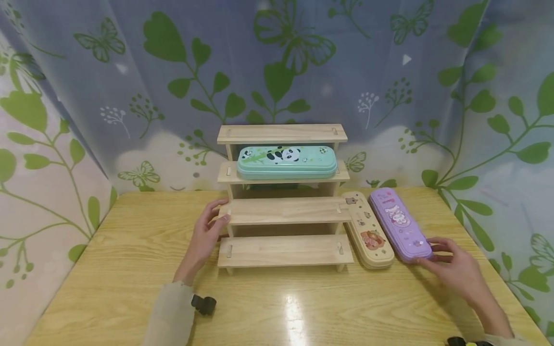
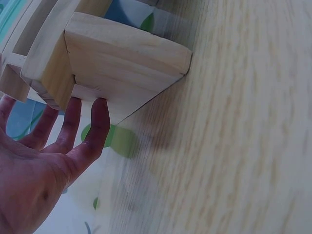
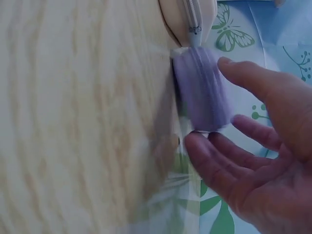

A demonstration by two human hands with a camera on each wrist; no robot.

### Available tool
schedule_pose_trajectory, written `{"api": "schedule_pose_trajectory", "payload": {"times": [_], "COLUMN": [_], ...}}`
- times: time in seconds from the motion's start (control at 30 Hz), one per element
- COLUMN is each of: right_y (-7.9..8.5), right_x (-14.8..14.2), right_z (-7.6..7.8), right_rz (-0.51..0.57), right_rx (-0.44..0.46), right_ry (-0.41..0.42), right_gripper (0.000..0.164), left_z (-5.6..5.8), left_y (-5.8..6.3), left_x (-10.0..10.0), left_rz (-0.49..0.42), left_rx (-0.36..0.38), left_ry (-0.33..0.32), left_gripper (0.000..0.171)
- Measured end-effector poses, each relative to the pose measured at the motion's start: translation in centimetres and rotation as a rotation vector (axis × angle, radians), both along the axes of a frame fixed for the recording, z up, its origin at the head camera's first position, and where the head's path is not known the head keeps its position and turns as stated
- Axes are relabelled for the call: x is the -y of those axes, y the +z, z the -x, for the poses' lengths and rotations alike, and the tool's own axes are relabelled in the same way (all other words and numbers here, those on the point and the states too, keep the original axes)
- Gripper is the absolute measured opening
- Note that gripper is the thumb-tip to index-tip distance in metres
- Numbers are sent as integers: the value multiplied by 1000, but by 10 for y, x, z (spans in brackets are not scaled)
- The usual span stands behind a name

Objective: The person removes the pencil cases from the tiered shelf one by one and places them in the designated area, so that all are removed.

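A wooden step stand [image 1: 285, 252] with several shelves stands on the table. My left hand [image 1: 207, 233] holds the left end of its second shelf from the bottom, thumb on the board. In the left wrist view, the fingertips [image 2: 100, 105] touch the stand's side panel. A purple pencil case [image 1: 400, 223] with a cartoon print lies at the right. My right hand [image 1: 459, 269] is at its near end, thumb and fingers spread to either side. A cream pencil case [image 1: 370, 230] lies between the stand and the purple one.
A mint pencil case [image 1: 287, 163] with a panda print lies on the stand's second shelf from the top. The wooden table [image 1: 259, 312] ends at a leaf-and-butterfly patterned cloth [image 1: 182, 96], which also hangs along both sides.
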State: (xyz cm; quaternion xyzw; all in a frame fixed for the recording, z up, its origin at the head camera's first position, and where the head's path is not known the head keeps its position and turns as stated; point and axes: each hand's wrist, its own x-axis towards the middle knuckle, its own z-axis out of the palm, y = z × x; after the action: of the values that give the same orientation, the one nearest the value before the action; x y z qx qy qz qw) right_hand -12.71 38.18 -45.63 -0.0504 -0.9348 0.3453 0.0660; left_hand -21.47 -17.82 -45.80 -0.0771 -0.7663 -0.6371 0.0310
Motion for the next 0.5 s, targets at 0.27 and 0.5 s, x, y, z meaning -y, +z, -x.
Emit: {"api": "schedule_pose_trajectory", "payload": {"times": [0.27,0.5], "right_y": [17,37], "right_x": [1,31], "right_z": [3,21], "right_rz": [-22,55], "right_rx": [-98,-333], "right_ry": [20,116], "right_gripper": [53,44], "left_z": [0,0], "left_y": [0,0], "left_x": [0,-1], "left_rz": [-19,-10], "left_rx": [3,4], "left_ry": [-7,-5], "left_gripper": [40,41]}}
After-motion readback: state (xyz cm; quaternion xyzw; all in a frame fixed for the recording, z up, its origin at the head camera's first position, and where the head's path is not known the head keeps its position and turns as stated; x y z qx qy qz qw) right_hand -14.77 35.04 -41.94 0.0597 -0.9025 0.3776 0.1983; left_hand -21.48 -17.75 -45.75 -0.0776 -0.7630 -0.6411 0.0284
